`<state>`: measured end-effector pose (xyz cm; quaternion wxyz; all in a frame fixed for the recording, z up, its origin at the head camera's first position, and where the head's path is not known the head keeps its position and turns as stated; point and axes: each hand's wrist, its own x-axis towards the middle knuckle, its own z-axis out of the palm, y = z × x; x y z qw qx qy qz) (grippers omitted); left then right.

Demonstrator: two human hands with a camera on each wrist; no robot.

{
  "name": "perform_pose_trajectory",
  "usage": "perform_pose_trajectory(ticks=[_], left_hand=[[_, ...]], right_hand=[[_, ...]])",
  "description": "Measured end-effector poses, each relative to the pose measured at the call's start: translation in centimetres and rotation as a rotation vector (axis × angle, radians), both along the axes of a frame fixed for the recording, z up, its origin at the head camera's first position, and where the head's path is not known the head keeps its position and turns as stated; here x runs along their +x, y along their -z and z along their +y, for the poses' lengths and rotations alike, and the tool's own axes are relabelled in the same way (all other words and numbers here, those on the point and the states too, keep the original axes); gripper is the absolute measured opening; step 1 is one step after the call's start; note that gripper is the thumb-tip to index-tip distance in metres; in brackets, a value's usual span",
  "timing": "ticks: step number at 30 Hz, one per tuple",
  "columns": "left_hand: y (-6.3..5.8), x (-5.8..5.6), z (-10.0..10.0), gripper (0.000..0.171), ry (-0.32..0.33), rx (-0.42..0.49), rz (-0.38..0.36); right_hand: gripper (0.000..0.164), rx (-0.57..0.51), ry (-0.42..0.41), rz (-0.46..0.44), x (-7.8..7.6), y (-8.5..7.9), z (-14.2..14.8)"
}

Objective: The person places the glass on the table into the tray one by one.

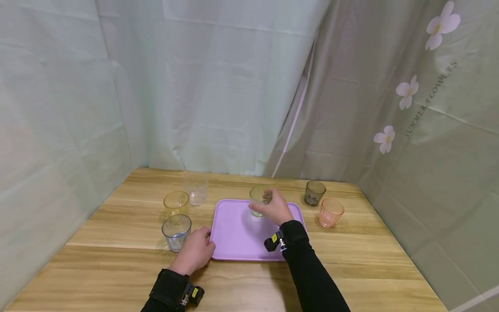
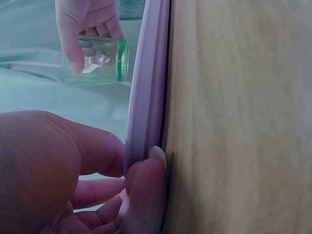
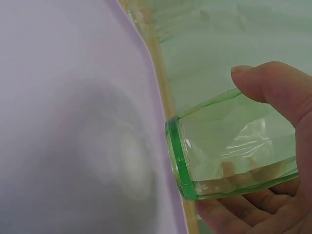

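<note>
A green clear cup point(image 3: 234, 141) is in my right hand point(image 1: 274, 208), gripped between thumb and fingers around its side. In the head view the cup stands upright over the back half of a purple tray point(image 1: 245, 238); the right wrist view shows its base a little apart from the tray's surface. My left hand point(image 1: 195, 250) pinches the tray's left rim, with the thumb and a fingertip on the edge in the left wrist view. Just left of that hand stands a bluish clear cup point(image 1: 176, 234).
Behind the bluish cup are a yellow cup point(image 1: 176, 203) and a colourless cup point(image 1: 196, 190). Right of the tray stand a dark grey cup point(image 1: 314, 193) and an orange-pink cup point(image 1: 330, 213). Curtains point(image 1: 234, 86) surround the wooden table point(image 1: 117, 242) at the back and sides.
</note>
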<state>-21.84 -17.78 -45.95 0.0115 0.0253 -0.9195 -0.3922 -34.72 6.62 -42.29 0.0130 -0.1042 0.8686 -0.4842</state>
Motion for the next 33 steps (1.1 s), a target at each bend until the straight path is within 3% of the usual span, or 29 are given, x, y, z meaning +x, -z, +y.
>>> perform_pose_trajectory(ticks=[24,33], left_hand=[[-0.1,-0.4,0.0,0.041,0.003,-0.051,0.005],[-0.1,-0.3,0.0,0.04,-0.003,-0.048,-0.004]], right_hand=[[0.084,-0.005,-0.031,-0.022,-0.6,0.5,-1.9],[0.085,-0.037,-0.052,-0.071,-0.5,0.5,-3.3]])
